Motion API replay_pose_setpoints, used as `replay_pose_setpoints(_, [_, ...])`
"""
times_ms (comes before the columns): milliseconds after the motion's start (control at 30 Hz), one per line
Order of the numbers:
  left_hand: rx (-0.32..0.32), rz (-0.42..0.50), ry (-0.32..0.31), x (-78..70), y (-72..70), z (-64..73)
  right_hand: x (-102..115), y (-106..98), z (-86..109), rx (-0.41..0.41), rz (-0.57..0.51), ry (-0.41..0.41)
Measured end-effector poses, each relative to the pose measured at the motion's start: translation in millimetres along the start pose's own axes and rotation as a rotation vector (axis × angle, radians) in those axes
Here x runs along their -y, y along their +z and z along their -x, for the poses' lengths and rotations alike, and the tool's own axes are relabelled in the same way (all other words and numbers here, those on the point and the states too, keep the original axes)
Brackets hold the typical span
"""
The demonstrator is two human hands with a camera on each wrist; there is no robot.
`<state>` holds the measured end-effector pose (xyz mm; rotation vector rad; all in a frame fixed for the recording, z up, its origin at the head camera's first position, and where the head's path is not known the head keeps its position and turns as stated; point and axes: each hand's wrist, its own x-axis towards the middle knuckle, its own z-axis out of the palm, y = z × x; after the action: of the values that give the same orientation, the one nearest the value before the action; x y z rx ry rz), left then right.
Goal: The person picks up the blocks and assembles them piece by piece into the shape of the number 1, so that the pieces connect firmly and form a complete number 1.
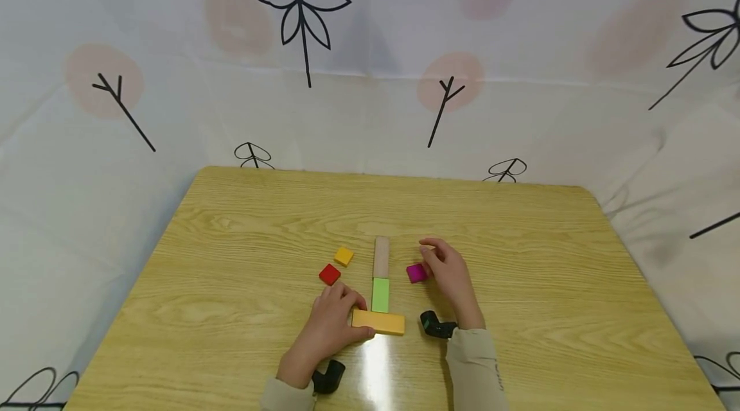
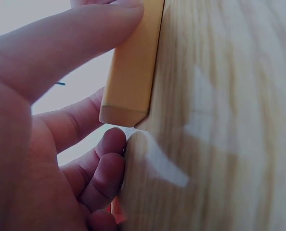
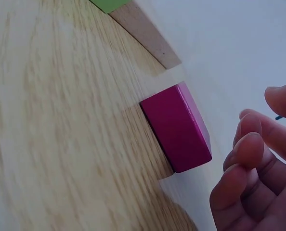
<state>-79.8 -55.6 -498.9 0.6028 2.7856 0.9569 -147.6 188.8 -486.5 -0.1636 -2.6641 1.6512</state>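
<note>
My left hand (image 1: pixel 331 322) pinches the left end of a long orange-yellow block (image 1: pixel 386 323), thumb on the near side and forefinger on the far side. The block lies crosswise, its far side at the end of a light green block (image 1: pixel 380 295). Beyond the green one, in line with it, is a plain wood block (image 1: pixel 381 257). Over the table at the right hovers my right hand (image 1: pixel 452 273), fingers loosely bent and holding nothing. Just beside its fingers sits a magenta block (image 3: pixel 176 130), with a visible gap between them in the right wrist view.
A red block (image 1: pixel 329 274) lies just past the left hand's fingers, and a small yellow block (image 1: pixel 343 256) is a little farther back. All rest on a wood-grain table (image 1: pixel 520 237). Behind it hangs a pale cloth (image 1: pixel 370 115) with drawn flowers and twigs.
</note>
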Motion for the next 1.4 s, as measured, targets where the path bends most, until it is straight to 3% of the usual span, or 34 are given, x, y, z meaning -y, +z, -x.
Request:
replay_pose_setpoints(433, [0.000,-0.004,-0.003,-0.6,-0.8,-0.4,-4,1,-1.9,0.051,0.083,0.050])
replay_pose_setpoints(1100, [-0.002,-0.023,0.001,2.7,2.7,-1.8,-16,-7,-1.6,0.122,0.024,0.100])
replay_pose_setpoints(1400, [-0.009,-0.023,0.004,1.9,3.0,-1.2,-15,-8,-0.8,0.159,0.075,0.096])
